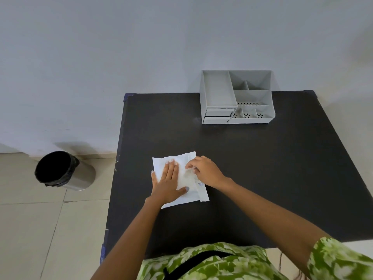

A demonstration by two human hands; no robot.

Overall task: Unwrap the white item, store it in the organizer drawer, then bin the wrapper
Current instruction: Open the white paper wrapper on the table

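Head view, white item (182, 178) under left hand (168, 181), right hand (205, 170) pinching it

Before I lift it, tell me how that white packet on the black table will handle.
The white packet lies flat and thin under the left hand, so it is probably light and floppy. Its wrapper looks smooth and slightly glossy, so it may slide on the black table. The right hand is pinching its surface, which suggests it gives easily.

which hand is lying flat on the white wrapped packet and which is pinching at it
The left hand lies flat, palm down, on the white wrapped packet. The right hand has curled fingers pinching at the packet's right part.
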